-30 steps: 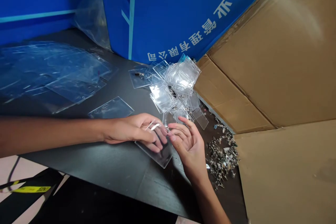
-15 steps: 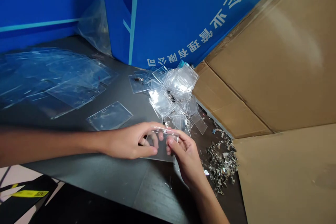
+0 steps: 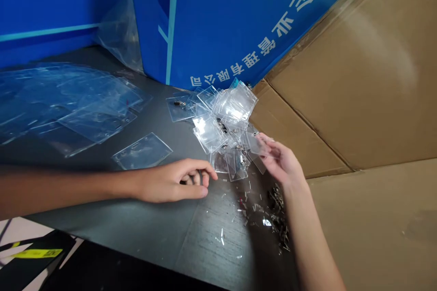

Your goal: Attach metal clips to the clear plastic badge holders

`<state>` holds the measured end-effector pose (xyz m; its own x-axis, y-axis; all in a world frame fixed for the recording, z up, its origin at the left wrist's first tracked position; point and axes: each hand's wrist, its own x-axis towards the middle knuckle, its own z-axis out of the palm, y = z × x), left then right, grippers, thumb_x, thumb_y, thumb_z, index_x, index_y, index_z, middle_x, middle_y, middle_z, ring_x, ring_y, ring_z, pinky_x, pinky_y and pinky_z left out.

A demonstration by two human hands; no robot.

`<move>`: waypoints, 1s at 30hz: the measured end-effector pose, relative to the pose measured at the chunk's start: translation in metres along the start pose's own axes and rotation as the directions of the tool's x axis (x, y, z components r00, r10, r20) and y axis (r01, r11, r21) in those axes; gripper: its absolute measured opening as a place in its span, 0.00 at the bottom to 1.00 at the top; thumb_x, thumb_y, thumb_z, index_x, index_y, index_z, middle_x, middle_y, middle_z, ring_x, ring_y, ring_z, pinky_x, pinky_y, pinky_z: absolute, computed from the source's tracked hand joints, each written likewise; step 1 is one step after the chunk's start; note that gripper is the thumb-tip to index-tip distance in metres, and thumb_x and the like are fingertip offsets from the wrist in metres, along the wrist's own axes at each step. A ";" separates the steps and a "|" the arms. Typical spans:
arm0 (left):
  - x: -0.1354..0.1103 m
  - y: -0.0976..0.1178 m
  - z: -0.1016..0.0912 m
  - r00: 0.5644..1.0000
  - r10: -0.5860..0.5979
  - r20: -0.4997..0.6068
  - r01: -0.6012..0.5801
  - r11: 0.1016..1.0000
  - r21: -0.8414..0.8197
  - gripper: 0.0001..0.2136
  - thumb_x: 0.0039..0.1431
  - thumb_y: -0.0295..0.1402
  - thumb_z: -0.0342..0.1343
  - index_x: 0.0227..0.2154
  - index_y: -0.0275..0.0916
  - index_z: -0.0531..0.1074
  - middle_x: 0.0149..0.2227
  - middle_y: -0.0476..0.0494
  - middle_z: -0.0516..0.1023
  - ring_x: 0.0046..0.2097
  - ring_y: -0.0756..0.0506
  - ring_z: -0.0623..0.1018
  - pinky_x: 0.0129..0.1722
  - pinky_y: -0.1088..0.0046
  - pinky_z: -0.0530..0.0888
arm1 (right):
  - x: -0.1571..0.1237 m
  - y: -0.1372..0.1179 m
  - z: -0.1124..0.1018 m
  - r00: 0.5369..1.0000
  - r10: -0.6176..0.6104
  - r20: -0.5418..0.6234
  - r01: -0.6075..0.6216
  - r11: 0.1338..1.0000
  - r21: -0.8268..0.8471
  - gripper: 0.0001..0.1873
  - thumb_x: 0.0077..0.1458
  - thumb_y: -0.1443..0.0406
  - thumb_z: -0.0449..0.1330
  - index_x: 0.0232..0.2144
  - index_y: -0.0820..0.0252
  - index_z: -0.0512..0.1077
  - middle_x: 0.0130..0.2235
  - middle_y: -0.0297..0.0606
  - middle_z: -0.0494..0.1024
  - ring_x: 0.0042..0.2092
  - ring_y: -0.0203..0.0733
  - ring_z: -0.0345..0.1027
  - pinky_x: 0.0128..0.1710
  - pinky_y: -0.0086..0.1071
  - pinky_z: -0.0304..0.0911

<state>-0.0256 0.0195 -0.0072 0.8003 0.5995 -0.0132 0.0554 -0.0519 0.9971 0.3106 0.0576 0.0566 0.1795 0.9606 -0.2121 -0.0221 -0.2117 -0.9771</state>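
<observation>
My right hand (image 3: pixel 282 159) pinches a clear plastic badge holder (image 3: pixel 256 143) at the right side of a heap of similar badge holders (image 3: pixel 234 108), some with metal clips attached. Part of its outline blends into the heap. My left hand (image 3: pixel 182 181) rests over the dark table with nothing in it, thumb and forefinger apart and the other fingers curled. One loose badge holder (image 3: pixel 142 151) lies flat behind the left wrist. Beside my right forearm, which hides part of them, is a pile of small metal clips (image 3: pixel 279 223).
A broad spread of clear badge holders (image 3: pixel 85 100) covers the table's left part. Small clear scraps (image 3: pixel 222 236) are scattered in front of the heap. A blue printed panel (image 3: pixel 208 22) stands behind, cardboard (image 3: pixel 358 77) on the right. A clear plastic bag (image 3: pixel 121 36) leans at the back.
My right hand has moved right and away from me, carrying the badge holder from between both hands to the heap. My left hand has let go of it and stays in nearly the same place.
</observation>
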 end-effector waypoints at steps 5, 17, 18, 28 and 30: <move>-0.003 0.007 0.000 0.999 -0.021 0.043 0.018 0.997 0.079 0.21 0.69 0.46 0.64 0.56 0.38 0.79 0.44 0.39 0.81 0.43 0.43 0.78 0.45 0.64 0.78 | 0.053 -0.017 -0.013 0.999 -0.007 -0.038 0.004 0.996 -0.093 0.15 0.44 0.67 0.68 0.38 0.63 0.83 0.48 0.50 0.86 0.29 0.32 0.57 0.28 0.31 0.61; -0.003 0.013 0.000 0.998 0.055 -0.010 -0.052 0.981 0.188 0.15 0.67 0.40 0.63 0.51 0.37 0.79 0.45 0.39 0.82 0.39 0.45 0.78 0.40 0.66 0.78 | 0.097 -0.008 -0.006 0.956 -0.210 -0.204 0.078 0.855 -0.512 0.16 0.43 0.65 0.79 0.35 0.67 0.86 0.35 0.48 0.87 0.33 0.41 0.73 0.34 0.36 0.67; -0.003 0.015 0.000 0.999 0.046 -0.012 -0.043 0.979 0.198 0.15 0.67 0.40 0.63 0.51 0.37 0.79 0.46 0.38 0.82 0.39 0.45 0.78 0.40 0.66 0.78 | 0.098 -0.004 -0.006 0.934 -0.259 -0.245 0.083 0.826 -0.557 0.17 0.44 0.63 0.79 0.36 0.67 0.86 0.35 0.48 0.87 0.35 0.44 0.76 0.36 0.38 0.69; -0.006 0.022 -0.011 0.977 0.194 -0.089 -0.069 0.681 0.729 0.16 0.77 0.35 0.47 0.54 0.37 0.77 0.53 0.34 0.77 0.46 0.39 0.79 0.44 0.60 0.73 | 0.076 0.028 0.005 0.776 -0.557 -0.295 0.039 0.509 -0.860 0.23 0.57 0.57 0.71 0.50 0.68 0.84 0.50 0.63 0.89 0.52 0.62 0.83 0.58 0.50 0.72; -0.007 0.024 -0.015 0.966 0.220 -0.134 -0.013 0.561 0.828 0.15 0.77 0.34 0.47 0.52 0.36 0.77 0.53 0.33 0.76 0.45 0.38 0.78 0.44 0.59 0.74 | 0.064 0.027 -0.001 0.792 -0.545 -0.273 0.015 0.465 -0.885 0.23 0.61 0.56 0.69 0.51 0.68 0.84 0.50 0.62 0.89 0.51 0.60 0.84 0.56 0.48 0.73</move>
<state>-0.0382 0.0260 0.0179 0.7056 0.6747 0.2166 0.5146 -0.6981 0.4979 0.3220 0.1132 0.0162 0.4231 0.8273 0.3695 0.8631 -0.2438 -0.4424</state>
